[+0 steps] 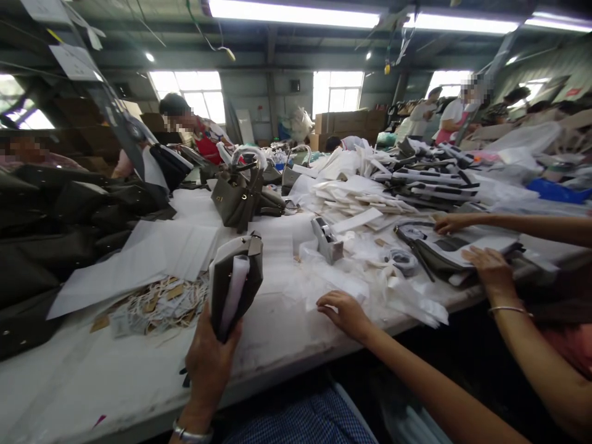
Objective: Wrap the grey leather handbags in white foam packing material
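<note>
A small dark olive handbag [250, 274] stands tilted upright in my left hand [210, 356], whose fingers are wrapped round its lower end. A white foam strip [234, 288] runs along the bag's near side. My right hand [345, 313] is held over the table's front part with loosely bent fingers and nothing in it. Thin clear plastic wrapping [319, 277] lies just beyond its fingertips; whether they touch, I cannot tell. Behind that stands a grey tape dispenser [327, 242]. Left of the bag is a heap of stringed tags [160, 305].
White foam sheets [185, 240] and a pile of dark bags [55, 253] occupy the left. Another handbag [234, 197] stands behind. A co-worker's hands [490, 268] rest on a bag [435, 253] at the right. More wrapped bags [430, 172] are piled farther back.
</note>
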